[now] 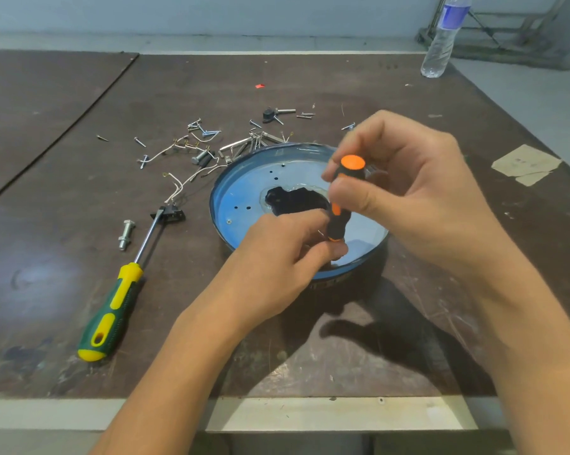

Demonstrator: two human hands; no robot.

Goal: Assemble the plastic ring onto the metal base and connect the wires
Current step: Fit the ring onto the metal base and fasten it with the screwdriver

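Observation:
A round blue metal base (pixel 244 195) lies on the brown table, with a dark opening (pixel 293 200) at its centre. An orange-and-black screwdriver (pixel 344 198) stands upright over the base's near right part. My right hand (pixel 405 188) grips its handle near the orange cap. My left hand (pixel 283 257) pinches something small at the screwdriver's lower end; its tip and what it touches are hidden. White wires (pixel 181 182) with metal ends lie left of the base. I cannot make out the plastic ring.
A green-and-yellow screwdriver (pixel 119 300) lies at the left, next to a bolt (pixel 126 234) and a small black part (pixel 172 214). Several loose screws (pixel 204 129) and metal clips lie behind the base. A water bottle (pixel 444 37) stands at the far right. The table's front edge is close.

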